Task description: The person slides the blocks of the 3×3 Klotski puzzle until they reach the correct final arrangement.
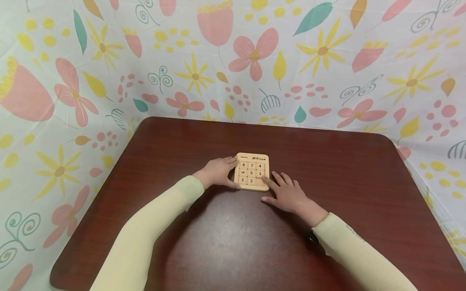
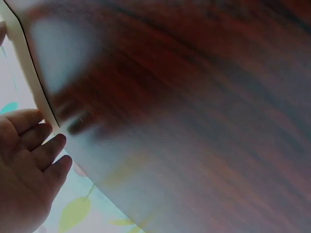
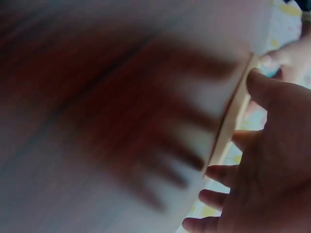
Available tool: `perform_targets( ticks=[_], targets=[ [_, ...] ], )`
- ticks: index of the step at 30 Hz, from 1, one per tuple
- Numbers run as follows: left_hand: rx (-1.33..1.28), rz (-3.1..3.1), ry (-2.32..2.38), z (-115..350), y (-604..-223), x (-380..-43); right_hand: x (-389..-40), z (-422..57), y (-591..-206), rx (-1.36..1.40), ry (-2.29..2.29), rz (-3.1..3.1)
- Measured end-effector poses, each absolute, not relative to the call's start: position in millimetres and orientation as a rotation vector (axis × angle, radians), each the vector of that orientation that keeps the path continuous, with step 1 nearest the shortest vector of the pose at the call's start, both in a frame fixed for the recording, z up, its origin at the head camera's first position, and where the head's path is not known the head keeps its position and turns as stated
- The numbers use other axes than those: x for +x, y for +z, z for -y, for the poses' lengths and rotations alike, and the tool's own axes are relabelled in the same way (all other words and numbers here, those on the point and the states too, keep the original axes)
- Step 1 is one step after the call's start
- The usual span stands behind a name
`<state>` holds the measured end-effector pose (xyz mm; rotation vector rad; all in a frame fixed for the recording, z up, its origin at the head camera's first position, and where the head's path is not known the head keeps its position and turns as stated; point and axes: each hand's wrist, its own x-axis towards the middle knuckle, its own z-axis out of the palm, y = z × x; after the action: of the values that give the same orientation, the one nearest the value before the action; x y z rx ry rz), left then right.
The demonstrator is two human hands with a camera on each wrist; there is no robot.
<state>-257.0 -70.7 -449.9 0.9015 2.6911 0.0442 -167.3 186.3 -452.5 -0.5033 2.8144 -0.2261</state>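
A wooden number sliding puzzle (image 1: 251,187) lies on the table, its tiles reading 8 7 4, a sideways 6, 5 1, and 3 2, with a vacant cell at bottom right. My left hand (image 1: 218,171) holds its left side, fingers at the upper left corner and thumb at the lower left one. On the right, my right hand (image 1: 289,196) is spread, its index fingertip touching the board by the 1 tile (image 1: 260,173). The left wrist view has the puzzle's edge (image 2: 31,63) beside the left fingers. In the right wrist view, the right fingers lie along the edge (image 3: 232,121).
The puzzle sits on a glossy dark red-brown table (image 1: 225,234) with rounded corners. A white cloth (image 1: 214,72) printed with flowers and leaves hangs behind and along both sides. Something small and dark (image 1: 312,237) shows under the right cuff.
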Motion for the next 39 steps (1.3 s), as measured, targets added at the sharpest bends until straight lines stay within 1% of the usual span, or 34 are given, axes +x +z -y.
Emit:
perform_targets(
  ticks=[12,18,26,39],
  targets=[
    [0.936,-2.704,0.003,68.6,-445.9,-256.9,-169.8,-200.3,-465.5,-0.614,-0.247,-2.829],
    [0.948,-2.713,-0.030,67.3,-448.8,-257.5,-171.6,-204.5,-471.8,-0.723,-0.279,-2.845],
    [0.937,-2.717,-0.046,66.1,-448.8,-257.4,-171.8,-200.2,-464.4,-0.852,-0.264,-2.873],
    [0.935,-2.731,-0.060,66.1,-450.5,-258.0,-178.9,-199.0,-466.0,-0.934,-0.188,-2.827]
  ],
)
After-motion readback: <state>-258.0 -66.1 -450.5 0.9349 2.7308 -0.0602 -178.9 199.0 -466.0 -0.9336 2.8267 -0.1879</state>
